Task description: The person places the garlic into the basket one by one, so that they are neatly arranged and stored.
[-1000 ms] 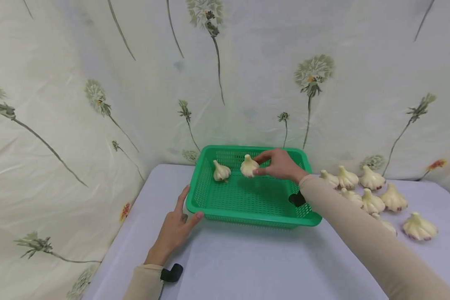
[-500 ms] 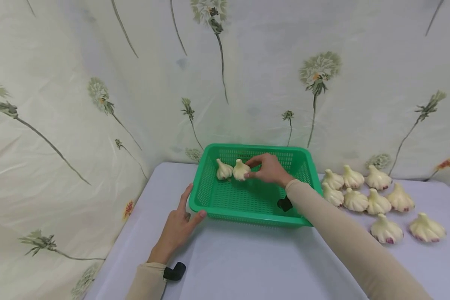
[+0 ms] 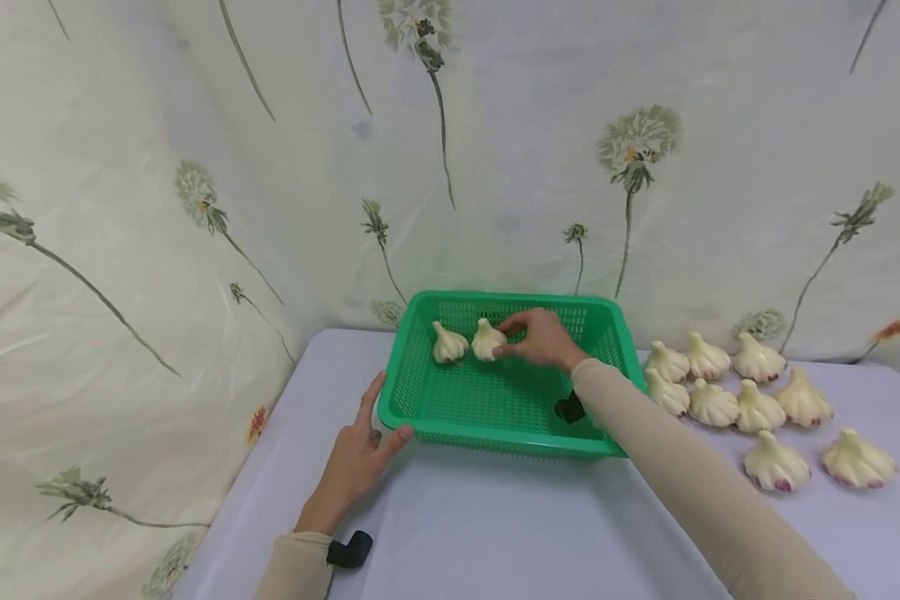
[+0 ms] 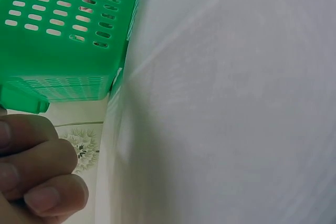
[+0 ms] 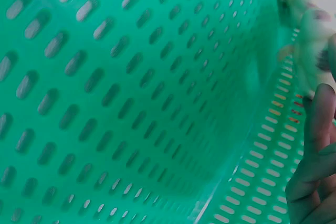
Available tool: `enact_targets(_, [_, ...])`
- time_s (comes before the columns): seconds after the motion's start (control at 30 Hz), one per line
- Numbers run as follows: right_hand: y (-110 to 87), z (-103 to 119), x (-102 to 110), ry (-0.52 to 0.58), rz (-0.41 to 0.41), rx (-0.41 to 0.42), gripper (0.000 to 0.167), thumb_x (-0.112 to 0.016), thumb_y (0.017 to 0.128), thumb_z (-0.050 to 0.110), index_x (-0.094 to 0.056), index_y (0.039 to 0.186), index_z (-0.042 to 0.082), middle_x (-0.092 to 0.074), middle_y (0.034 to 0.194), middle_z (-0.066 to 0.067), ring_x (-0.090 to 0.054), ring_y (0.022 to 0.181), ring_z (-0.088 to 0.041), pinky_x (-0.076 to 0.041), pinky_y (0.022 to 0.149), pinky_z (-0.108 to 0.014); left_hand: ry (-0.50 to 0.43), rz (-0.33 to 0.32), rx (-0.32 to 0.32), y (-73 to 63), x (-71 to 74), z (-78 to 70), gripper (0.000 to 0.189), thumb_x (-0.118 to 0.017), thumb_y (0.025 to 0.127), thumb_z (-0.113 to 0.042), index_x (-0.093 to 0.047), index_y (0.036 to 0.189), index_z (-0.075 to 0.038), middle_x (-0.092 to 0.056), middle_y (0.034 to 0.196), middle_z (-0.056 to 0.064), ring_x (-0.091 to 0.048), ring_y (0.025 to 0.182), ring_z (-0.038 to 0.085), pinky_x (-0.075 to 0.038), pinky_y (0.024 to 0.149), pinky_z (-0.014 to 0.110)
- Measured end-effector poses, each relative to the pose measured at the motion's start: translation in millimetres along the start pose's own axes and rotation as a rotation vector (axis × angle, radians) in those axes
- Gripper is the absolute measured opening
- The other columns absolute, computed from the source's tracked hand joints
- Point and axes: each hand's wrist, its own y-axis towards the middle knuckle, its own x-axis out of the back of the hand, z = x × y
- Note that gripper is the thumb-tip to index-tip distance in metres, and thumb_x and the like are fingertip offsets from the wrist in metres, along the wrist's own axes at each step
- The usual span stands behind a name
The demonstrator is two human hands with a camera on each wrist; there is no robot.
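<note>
My right hand [image 3: 540,337] reaches into the green plastic basket [image 3: 495,437] and holds a garlic bulb [image 3: 486,342] between thumb and fingers. In the right wrist view, part of this hand [image 5: 317,171] shows at the right edge, beside blurred pale bulbs. Another garlic bulb [image 3: 448,344] lies to the left inside the basket, with a small gap between the two. At the basket's near left corner rests my left hand [image 3: 356,458], index finger along the side and thumb at the front rim. The left wrist view shows its other fingers [image 4: 47,153] bent, below the basket's rim.
Several garlic bulbs [image 3: 757,407] are grouped on the white-covered table [image 3: 495,525], right of the basket and partly behind the right forearm. A curtain with dandelion prints [image 3: 510,167] hangs close behind the basket and along the left side.
My right hand has moved left and lower with its garlic bulb, bringing it near the other bulb, then shifted slightly right. My left hand has stayed at the corner.
</note>
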Motion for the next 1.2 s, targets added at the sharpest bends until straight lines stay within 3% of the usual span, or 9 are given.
enact_targets(1.2, [8.4,-9.3,-2.4,-0.051,0.095,-0.027,0.048,-0.079,0.097,0.043,-0.075,0.130,0.009,-0.075,0.126,-0.013,-0.068,0.120,-0.034,-0.053,0.101,-0.055,-0.008,-0.003,-0.006,0.5,-0.2,-1.0,0.089,-0.069,0.099,-0.053,-0.016,0.170,-0.041,-0.031,0.051,-0.014,-0.024,0.049,0.001,-0.023,0.047,0.024])
